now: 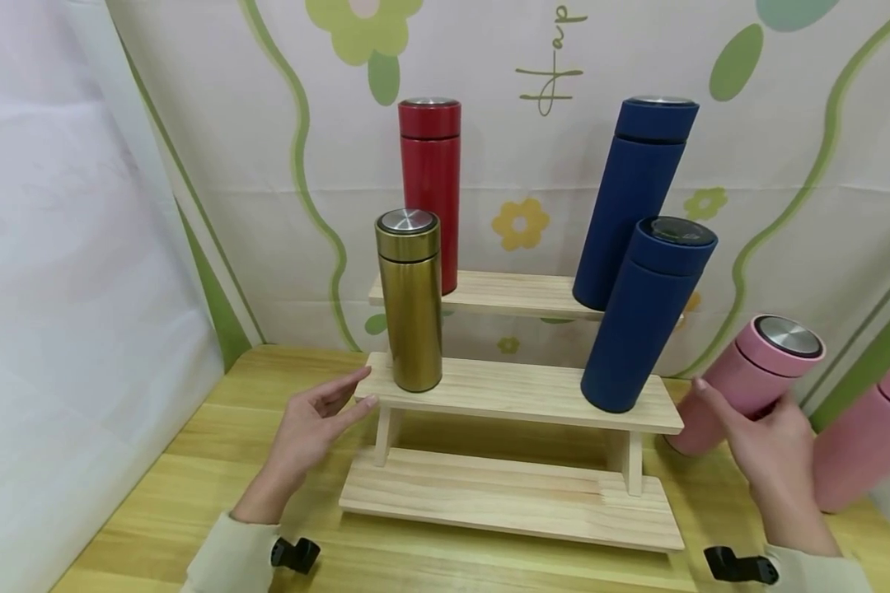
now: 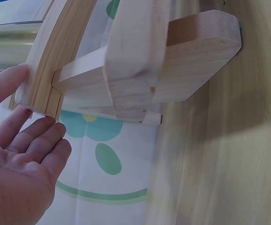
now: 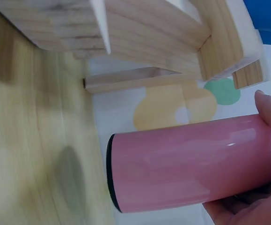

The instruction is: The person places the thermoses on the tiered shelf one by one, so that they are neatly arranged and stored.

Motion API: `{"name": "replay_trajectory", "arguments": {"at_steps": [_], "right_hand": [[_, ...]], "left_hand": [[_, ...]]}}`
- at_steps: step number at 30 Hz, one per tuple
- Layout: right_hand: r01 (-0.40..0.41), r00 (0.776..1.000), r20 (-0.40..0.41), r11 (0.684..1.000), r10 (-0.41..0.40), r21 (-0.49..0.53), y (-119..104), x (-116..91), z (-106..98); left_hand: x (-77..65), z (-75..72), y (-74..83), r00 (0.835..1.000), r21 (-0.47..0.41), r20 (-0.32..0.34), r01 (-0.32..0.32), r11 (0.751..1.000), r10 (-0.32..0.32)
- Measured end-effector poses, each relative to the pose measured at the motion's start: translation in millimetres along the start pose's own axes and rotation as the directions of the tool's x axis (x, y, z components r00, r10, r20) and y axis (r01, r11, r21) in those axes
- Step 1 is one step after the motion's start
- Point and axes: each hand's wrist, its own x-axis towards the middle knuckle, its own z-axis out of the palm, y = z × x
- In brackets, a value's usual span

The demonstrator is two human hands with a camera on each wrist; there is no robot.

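Note:
My right hand (image 1: 775, 445) grips a pink thermos bottle (image 1: 742, 383) with a silver lid top, beside the right end of a tiered wooden stand (image 1: 504, 395). In the right wrist view the pink bottle (image 3: 191, 161) has its dark base off the tabletop, with a shadow below. My left hand (image 1: 307, 428) touches the left end of the middle shelf, thumb at the front corner and fingers loosely extended. A gold bottle (image 1: 413, 321) stands on that shelf near it. Toward the shelf's right end is a blue bottle (image 1: 641, 325).
On the top shelf stand a red bottle (image 1: 432, 189) and another blue bottle (image 1: 634, 198). A second pink bottle (image 1: 864, 445) is on the wooden table (image 1: 193, 486) at far right, just beyond my right hand. A patterned cloth (image 1: 519, 156) hangs behind the stand.

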Motion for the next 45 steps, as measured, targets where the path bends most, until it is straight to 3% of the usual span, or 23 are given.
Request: {"name": "replay_trajectory", "arguments": {"at_steps": [27, 45], "right_hand": [[-0.036, 0.999, -0.001, 0.999, 0.036, 0.017, -7.8, -20.1, -16.7], [-0.011, 1.0, -0.01, 0.999, 0.011, 0.032, -20.1, -32.7, -24.7]], "left_hand": [[1.3, -2.3, 0.1, 1.0, 0.018, 0.005, -0.014, 1.0, 0.014], [0.1, -0.2, -0.2, 1.0, 0.013, 0.01, -0.011, 1.0, 0.011]]}}
